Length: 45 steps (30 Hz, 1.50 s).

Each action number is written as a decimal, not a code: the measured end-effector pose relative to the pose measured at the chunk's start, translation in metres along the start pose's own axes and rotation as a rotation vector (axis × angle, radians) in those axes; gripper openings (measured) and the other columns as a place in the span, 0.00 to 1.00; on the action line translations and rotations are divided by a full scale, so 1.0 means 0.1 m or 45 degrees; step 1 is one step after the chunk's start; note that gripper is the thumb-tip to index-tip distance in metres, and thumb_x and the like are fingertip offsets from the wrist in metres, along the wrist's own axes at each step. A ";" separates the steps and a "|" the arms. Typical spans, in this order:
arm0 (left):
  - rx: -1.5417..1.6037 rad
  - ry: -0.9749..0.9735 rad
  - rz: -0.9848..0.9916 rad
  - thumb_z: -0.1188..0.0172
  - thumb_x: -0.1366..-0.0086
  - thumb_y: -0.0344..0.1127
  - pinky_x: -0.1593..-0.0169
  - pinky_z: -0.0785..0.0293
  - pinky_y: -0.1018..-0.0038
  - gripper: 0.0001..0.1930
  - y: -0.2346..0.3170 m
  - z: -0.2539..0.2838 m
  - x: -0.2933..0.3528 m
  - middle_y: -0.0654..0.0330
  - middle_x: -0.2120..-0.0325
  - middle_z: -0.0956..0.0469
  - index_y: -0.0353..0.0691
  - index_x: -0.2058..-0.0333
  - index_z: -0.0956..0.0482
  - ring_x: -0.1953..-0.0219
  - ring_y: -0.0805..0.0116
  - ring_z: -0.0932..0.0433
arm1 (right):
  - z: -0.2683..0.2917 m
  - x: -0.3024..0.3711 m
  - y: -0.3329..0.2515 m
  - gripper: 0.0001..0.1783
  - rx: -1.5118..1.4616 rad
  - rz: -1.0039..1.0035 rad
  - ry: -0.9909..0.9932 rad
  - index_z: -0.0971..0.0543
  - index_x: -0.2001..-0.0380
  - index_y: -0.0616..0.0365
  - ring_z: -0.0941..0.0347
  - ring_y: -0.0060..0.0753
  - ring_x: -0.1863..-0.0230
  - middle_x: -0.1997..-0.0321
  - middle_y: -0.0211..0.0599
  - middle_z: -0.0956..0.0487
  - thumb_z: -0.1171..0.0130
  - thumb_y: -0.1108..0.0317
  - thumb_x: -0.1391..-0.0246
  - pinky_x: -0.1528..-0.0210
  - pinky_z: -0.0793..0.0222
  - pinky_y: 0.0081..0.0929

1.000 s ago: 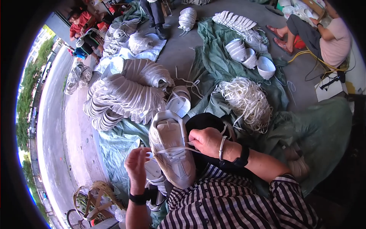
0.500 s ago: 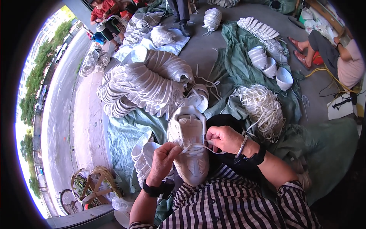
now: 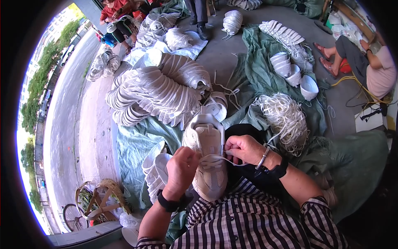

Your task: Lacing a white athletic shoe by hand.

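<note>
A white and beige shoe upper (image 3: 209, 182) lies in front of me, its toe toward my body and its padded collar away. A white shoelace (image 3: 213, 158) crosses its lower eyelets. On the upper's left side my left hand (image 3: 182, 168) is closed, fingers curled at the eyelet edge; the lace end there is hidden behind them. My right hand (image 3: 244, 149) pinches the lace between thumb and fingers at the right edge, and a loop of lace hangs below it.
Stacked shoe uppers (image 3: 155, 91) form a big pile ahead on green sheeting (image 3: 137, 141). A tangled bundle of white laces (image 3: 284, 120) lies to the right, near nested white uppers (image 3: 309, 87). Other people sit at far left and far right; a woven basket (image 3: 110, 195) stands at lower left.
My left hand has turned over and its fingers have curled in closer to the upper's left eyelets. My right hand stays nearly in place with the lace.
</note>
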<state>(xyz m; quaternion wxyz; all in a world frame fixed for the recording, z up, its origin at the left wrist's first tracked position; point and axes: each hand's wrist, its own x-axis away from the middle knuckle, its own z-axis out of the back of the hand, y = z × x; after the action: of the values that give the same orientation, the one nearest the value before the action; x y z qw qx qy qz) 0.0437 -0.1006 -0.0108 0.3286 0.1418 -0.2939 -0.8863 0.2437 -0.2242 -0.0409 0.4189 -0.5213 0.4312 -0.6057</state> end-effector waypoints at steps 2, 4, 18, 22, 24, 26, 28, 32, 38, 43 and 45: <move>-0.084 0.040 -0.157 0.42 0.44 0.32 0.72 0.30 0.72 0.05 0.03 0.00 -0.05 0.60 0.80 0.28 0.38 0.75 0.27 0.77 0.63 0.27 | -0.01 0.00 0.03 0.03 0.042 -0.011 0.026 0.26 0.68 0.62 0.25 0.21 0.78 0.76 0.32 0.23 0.46 0.74 0.47 0.83 0.33 0.17; -0.200 0.003 -0.361 0.39 0.47 0.29 0.73 0.30 0.68 0.06 0.05 0.12 -0.12 0.60 0.80 0.29 0.38 0.77 0.28 0.77 0.59 0.27 | -0.05 -0.05 0.17 0.05 0.830 0.859 0.390 0.25 0.69 0.59 0.24 0.30 0.74 0.69 0.33 0.24 0.44 0.73 0.51 0.75 0.29 0.22; -0.599 -0.520 -1.009 0.39 0.50 0.43 0.63 0.31 0.68 0.09 -0.06 0.36 -0.46 0.67 0.73 0.29 0.47 0.74 0.24 0.64 0.64 0.30 | 0.01 -0.31 -0.37 0.07 1.388 0.761 -0.275 0.24 0.76 0.59 0.27 0.43 0.65 0.69 0.41 0.29 0.41 0.67 0.58 0.62 0.29 0.34; -0.597 -0.479 -0.684 0.41 0.47 0.40 0.65 0.28 0.66 0.05 0.08 0.23 -0.49 0.65 0.74 0.28 0.47 0.74 0.23 0.65 0.63 0.28 | -0.03 -0.38 -0.30 0.08 1.347 0.433 -0.321 0.21 0.75 0.59 0.26 0.47 0.64 0.67 0.43 0.27 0.41 0.66 0.56 0.59 0.29 0.36; -0.552 -0.450 -0.537 0.42 0.47 0.39 0.66 0.28 0.66 0.05 0.13 0.23 -0.51 0.65 0.74 0.28 0.48 0.74 0.22 0.65 0.63 0.28 | -0.09 -0.38 -0.28 0.07 1.386 0.292 -0.231 0.21 0.76 0.58 0.26 0.47 0.63 0.65 0.43 0.27 0.42 0.67 0.56 0.58 0.30 0.38; -0.483 -0.458 -0.677 0.42 0.46 0.40 0.61 0.30 0.66 0.05 0.22 0.28 -0.48 0.66 0.74 0.28 0.49 0.72 0.22 0.64 0.63 0.29 | -0.12 -0.36 -0.38 0.07 1.410 0.220 -0.231 0.21 0.75 0.58 0.26 0.47 0.62 0.65 0.43 0.27 0.42 0.67 0.57 0.58 0.30 0.38; -0.615 -0.459 -0.770 0.40 0.47 0.41 0.55 0.35 0.67 0.05 0.12 0.23 -0.44 0.69 0.75 0.27 0.52 0.72 0.20 0.63 0.65 0.30 | -0.16 -0.34 -0.46 0.08 1.453 0.154 -0.245 0.21 0.74 0.59 0.27 0.47 0.60 0.64 0.44 0.27 0.42 0.67 0.58 0.57 0.31 0.39; -0.363 -0.342 -0.727 0.37 0.48 0.37 0.56 0.35 0.67 0.02 -0.02 0.20 -0.40 0.70 0.75 0.25 0.51 0.73 0.19 0.63 0.67 0.29 | -0.15 -0.24 -0.28 0.06 1.393 0.368 -0.029 0.22 0.76 0.60 0.27 0.45 0.62 0.66 0.42 0.27 0.42 0.69 0.59 0.59 0.30 0.38; 0.308 -0.024 -0.386 0.38 0.47 0.35 0.57 0.31 0.69 0.05 0.00 -0.08 -0.37 0.63 0.73 0.22 0.45 0.71 0.18 0.66 0.63 0.26 | -0.18 -0.10 -0.12 0.03 0.743 0.695 0.358 0.25 0.75 0.60 0.28 0.36 0.66 0.68 0.39 0.28 0.41 0.73 0.55 0.63 0.31 0.28; -0.109 -0.160 -0.515 0.41 0.47 0.39 0.59 0.27 0.67 0.06 -0.08 0.08 -0.38 0.62 0.72 0.24 0.49 0.72 0.18 0.63 0.61 0.26 | 0.05 0.01 -0.44 0.04 -0.665 0.542 0.676 0.28 0.68 0.58 0.28 0.26 0.64 0.68 0.32 0.26 0.50 0.70 0.42 0.55 0.33 0.24; -0.151 -0.158 -0.594 0.38 0.51 0.34 0.61 0.26 0.69 0.05 -0.14 0.10 -0.37 0.63 0.75 0.24 0.44 0.72 0.19 0.67 0.61 0.25 | 0.08 -0.02 -0.33 0.07 -0.902 0.516 0.685 0.28 0.67 0.59 0.27 0.24 0.71 0.73 0.34 0.25 0.50 0.67 0.41 0.62 0.29 0.23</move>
<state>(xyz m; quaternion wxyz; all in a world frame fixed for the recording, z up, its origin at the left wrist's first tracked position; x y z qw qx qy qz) 0.0601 -0.0634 -0.0096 0.1043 0.1313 -0.2203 -0.9609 0.2494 -0.2136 -0.0089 0.1988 -0.3625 0.7965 -0.4411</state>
